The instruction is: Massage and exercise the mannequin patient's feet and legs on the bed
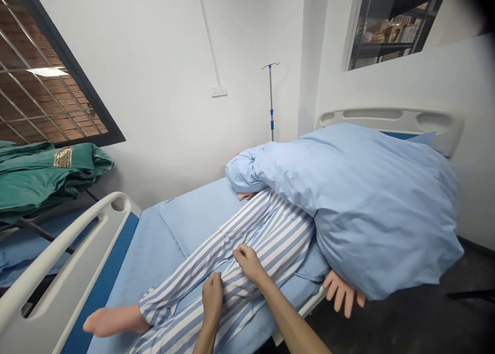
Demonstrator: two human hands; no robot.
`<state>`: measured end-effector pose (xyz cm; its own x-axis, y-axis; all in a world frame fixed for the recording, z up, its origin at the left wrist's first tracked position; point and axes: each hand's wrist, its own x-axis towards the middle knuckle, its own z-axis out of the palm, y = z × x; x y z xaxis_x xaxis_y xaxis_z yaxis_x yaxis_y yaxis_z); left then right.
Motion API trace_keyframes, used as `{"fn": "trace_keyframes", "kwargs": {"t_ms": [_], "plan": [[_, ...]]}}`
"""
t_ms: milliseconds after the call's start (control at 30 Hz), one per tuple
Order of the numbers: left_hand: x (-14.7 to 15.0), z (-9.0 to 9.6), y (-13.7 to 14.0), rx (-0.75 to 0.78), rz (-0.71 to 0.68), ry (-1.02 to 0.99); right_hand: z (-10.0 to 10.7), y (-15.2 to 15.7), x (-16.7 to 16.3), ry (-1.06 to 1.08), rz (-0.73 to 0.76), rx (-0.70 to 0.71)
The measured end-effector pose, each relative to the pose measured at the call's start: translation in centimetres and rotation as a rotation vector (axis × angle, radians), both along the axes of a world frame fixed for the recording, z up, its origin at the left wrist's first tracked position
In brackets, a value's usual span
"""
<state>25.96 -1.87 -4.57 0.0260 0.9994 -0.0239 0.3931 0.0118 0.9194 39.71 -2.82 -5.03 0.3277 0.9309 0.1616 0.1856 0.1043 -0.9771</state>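
Observation:
Blue-and-white striped trousers (284,235) clothe the legs of a mannequin lying on its back on the bed. My left hand (212,298) is closed at the trousers over the nearer leg, around the knee. Higher up the same leg, my right hand (250,263) is closed too, with its fingers at the cloth between the legs. Both hands seem to grip the trouser fabric, though my fingers partly hide it. The mannequin's bare foot (116,320) sticks out of the farther trouser leg. A light blue quilt (371,199) is heaped over its upper body.
The mannequin's hand (344,292) hangs over the near bed edge. A footboard (83,271) stands at left, a headboard (390,114) at right. Behind the bed rises an IV pole (271,101). Green folded cloth (38,176) lies beyond the footboard.

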Motion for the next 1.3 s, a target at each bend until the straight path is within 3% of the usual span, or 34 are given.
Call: {"fn": "trace_keyframes", "kwargs": {"t_ms": [167,300,400,567,667,733,867,967,1100,1200,1300], "plan": [[6.5,0.7,-1.2,0.118,-0.184,-0.105,-0.7,0.2,3.8,0.059,-0.038,-0.108],[9.4,-0.4,-1.3,0.010,-0.170,-0.065,-0.3,0.4,8.6,0.006,-0.208,-0.047],[11.0,-0.7,-1.0,0.044,-0.198,-0.180,0.9,-0.4,11.8,-0.032,-0.284,-0.061],[12.6,-1.2,0.2,-0.213,-0.240,-0.431,4.0,-2.3,13.7,-0.086,-0.364,0.107],[11.7,-2.0,0.6,-0.289,-0.235,-0.454,3.3,-2.9,14.2,-0.185,-0.415,0.080],[10.2,-2.3,0.5,-0.309,-0.228,-0.442,1.5,-2.9,14.6,-0.255,-0.437,-0.034],[4.9,-1.8,0.1,-0.227,-0.150,-0.363,-1.5,-2.9,15.4,-0.329,-0.373,-0.102],[-1.6,-0.3,0.4,-0.095,-0.054,-0.281,-1.2,-3.2,15.7,-0.328,-0.334,-0.151],[-11.3,2.0,0.9,0.054,0.120,-0.204,0.7,-3.0,14.7,-0.311,-0.274,-0.205],[-16.8,2.0,0.4,0.141,0.190,-0.140,1.6,-1.6,10.2,-0.282,-0.146,-0.251],[-19.2,0.4,-0.5,0.153,0.133,0.006,1.5,-0.1,0.8,-0.266,0.031,-0.278]]}}
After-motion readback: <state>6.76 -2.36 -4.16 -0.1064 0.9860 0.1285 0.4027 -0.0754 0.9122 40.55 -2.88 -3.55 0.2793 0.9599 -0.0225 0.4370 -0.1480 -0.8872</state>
